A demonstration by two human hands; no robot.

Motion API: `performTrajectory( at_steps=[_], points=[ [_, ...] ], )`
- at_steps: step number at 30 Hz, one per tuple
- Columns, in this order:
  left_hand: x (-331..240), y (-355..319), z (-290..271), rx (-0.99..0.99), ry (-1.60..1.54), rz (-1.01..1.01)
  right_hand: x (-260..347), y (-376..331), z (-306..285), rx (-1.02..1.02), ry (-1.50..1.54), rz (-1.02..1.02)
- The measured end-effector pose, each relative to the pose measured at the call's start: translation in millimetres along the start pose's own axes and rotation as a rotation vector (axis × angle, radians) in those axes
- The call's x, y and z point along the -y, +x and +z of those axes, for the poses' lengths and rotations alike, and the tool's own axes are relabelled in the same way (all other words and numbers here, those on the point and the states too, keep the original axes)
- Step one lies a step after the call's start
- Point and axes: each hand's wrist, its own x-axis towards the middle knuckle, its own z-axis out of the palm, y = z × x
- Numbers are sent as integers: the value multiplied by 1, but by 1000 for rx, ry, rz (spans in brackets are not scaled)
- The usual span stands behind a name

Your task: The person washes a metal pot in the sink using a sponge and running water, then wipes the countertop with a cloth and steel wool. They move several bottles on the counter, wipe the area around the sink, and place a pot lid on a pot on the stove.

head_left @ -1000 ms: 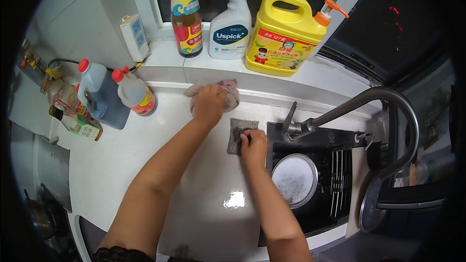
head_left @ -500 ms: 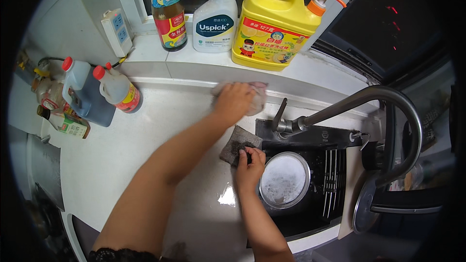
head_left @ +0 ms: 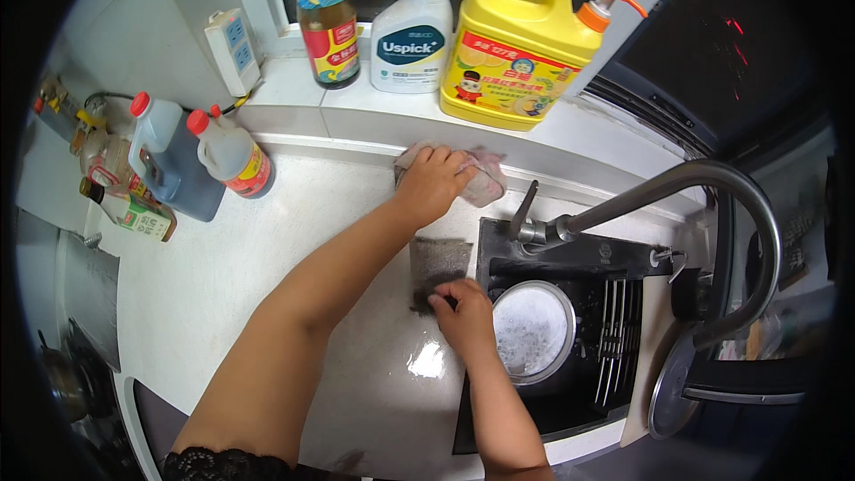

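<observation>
While the left hand, clasping a cloth, has slid nearer the tap, the right hand pinches a grey pad; the spray bottle bears a dark teal label.

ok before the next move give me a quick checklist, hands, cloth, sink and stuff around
1. Left hand on the patterned cloth: ok, laid over it at the back of the counter.
2. Right hand at the grey pad: ok, fingers pinched by its dark lower edge.
3. One hand free: not ok, both are occupied.
4. Nearest red-capped bottle clear of the cloth: ok, it stands well to the left.
5. Bowl inside the sink: ok, with foam in it.
6. Counter dry: cannot tell, the bright patch may be just glare.
</observation>
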Motion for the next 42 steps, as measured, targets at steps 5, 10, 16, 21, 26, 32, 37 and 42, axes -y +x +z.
performTrajectory(
  at_steps=[5,10,16,21,26,32,37,42],
  points=[
    [37,-65,2,207,-298,-245,12,-14,-20,-33,207,-2],
    [52,-129,-66,406,13,-423,15,10,-4,-287,133,-53],
    [72,-121,-59,226,-90,-684,-10,105,31,-542,-220,-174],
    [58,-141,-42,104,148,-479,-44,153,60,-398,-637,-20],
    [31,-182,-73,141,160,-460,-13,138,109,-344,-466,-487],
    [27,-186,-91,105,181,-484,-31,143,82,-403,-555,-217],
    [28,-188,-91,63,101,-488,-8,128,101,-214,-453,-454],
    [17,-158,-107,173,70,-543,-9,99,100,-328,-403,-341]
  ],
)
